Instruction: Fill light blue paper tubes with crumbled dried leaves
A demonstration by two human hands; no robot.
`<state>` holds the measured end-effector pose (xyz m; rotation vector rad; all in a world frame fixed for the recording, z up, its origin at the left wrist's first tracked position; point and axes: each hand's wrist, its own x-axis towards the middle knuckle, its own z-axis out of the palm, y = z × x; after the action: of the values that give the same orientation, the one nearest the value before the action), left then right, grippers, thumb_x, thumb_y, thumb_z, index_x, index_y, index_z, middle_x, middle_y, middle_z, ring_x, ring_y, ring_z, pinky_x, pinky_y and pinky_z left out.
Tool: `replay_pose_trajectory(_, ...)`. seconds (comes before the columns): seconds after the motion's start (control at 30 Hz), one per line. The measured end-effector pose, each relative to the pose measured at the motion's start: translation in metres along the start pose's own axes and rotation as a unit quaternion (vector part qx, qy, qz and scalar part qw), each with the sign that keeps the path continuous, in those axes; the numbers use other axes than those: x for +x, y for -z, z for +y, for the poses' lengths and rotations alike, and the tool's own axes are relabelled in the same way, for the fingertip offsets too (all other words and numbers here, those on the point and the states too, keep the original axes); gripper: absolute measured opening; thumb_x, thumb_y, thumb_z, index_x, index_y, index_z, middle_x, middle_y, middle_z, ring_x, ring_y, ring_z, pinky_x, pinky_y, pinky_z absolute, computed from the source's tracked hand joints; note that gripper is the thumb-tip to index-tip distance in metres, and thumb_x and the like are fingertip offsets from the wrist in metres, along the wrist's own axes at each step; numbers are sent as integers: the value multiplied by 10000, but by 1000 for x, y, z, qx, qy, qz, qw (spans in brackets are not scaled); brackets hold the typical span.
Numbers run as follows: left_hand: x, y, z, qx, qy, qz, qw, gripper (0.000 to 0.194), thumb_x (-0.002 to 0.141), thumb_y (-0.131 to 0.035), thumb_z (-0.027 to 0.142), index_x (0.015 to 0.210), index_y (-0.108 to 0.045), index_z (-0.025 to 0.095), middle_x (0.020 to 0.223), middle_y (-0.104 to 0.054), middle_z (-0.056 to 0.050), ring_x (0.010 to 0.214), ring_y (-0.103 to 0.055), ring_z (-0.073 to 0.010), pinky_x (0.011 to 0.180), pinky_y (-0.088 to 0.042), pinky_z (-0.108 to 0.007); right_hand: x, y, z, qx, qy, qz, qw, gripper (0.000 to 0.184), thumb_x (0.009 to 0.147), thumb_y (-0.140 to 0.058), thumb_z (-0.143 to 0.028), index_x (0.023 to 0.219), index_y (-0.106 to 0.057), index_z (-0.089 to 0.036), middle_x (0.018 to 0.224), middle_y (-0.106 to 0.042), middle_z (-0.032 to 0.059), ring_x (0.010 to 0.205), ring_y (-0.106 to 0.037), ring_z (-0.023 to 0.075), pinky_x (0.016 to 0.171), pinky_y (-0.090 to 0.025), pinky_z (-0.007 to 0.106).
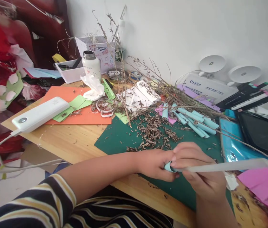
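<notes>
My left hand (156,164) is closed round a small light-blue paper roll (169,167), whose open end shows beside the thumb. My right hand (201,171) meets it there, pinching a long, pale, translucent strip (231,166) that points off to the right. The strip's near end lies at the mouth of the roll, and whether it enters is hidden by the fingers. Beyond both hands, crumbled dry leaves (151,129) lie on a dark green sheet (114,136). Several finished-looking light-blue paper rolls (195,122) are heaped behind the right hand.
Dry branches (164,85) spread across the back of the wooden table (81,142). A white power bank (41,114) with a cable rests on orange paper (86,117) at left. A white bottle (91,66) stands uncapped. Pink paper (264,180) and a blue packet (238,139) lie right.
</notes>
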<state>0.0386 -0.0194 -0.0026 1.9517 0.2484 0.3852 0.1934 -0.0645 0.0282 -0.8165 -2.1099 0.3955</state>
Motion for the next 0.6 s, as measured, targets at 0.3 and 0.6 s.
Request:
replay_pose_trajectory(0.3, -1, -1, 0, -13, 2, 21, 1000, 236, 705, -530, 179, 928, -453, 166, 724, -535, 19, 619, -482, -83, 622, -415, -180, 3, -2, -3, 17, 44, 134, 990, 204, 776, -441, -229, 883, -615, -226, 760, -576, 55, 772, -566, 224, 659, -468, 423)
replay_pose_trajectory(0.6, 1, 3, 2, 10, -11, -19, 1000, 212, 693, -514, 148, 903, -515, 176, 822, -572, 8, 749, -522, -117, 705, -418, -199, 12, -4, -4, 30, 21, -22, 999, 179, 751, -438, -151, 850, -580, -195, 757, -589, 50, 859, -551, 219, 716, -452, 411)
